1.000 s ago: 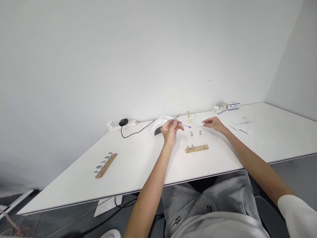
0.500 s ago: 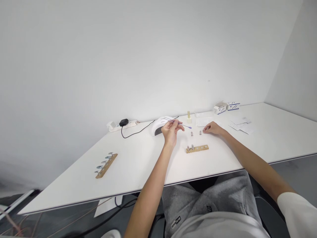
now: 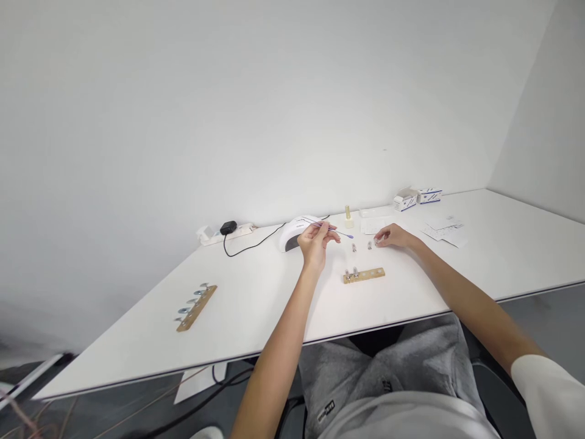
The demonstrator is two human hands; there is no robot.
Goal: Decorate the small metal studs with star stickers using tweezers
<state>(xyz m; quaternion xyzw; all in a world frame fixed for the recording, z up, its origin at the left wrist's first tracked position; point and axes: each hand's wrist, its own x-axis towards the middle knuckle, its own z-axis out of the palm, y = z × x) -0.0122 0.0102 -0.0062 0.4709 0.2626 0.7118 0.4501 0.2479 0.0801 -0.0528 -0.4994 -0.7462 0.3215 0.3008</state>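
Observation:
My left hand (image 3: 314, 242) is raised above the white table (image 3: 256, 305), pinching a thin purple-tipped stick (image 3: 340, 232) that points right. My right hand (image 3: 392, 235) rests on the table with its fingers closed on a small silvery piece beside two other small pieces (image 3: 361, 246). Just in front of them lies a short wooden strip (image 3: 364, 275) with two small metal pieces standing at its left end. A white dome-shaped lamp (image 3: 295, 231) sits behind my left hand.
A second wooden strip (image 3: 195, 306) carrying several metal pieces lies at the table's left. A power strip (image 3: 225, 231) with a black plug, a small bottle (image 3: 348, 216), two small boxes (image 3: 415, 197) and papers (image 3: 442, 230) line the back. My grey-clad legs are under the table edge.
My right hand has come down from near the papers to the table by the small pieces. My left hand has kept the stick almost still.

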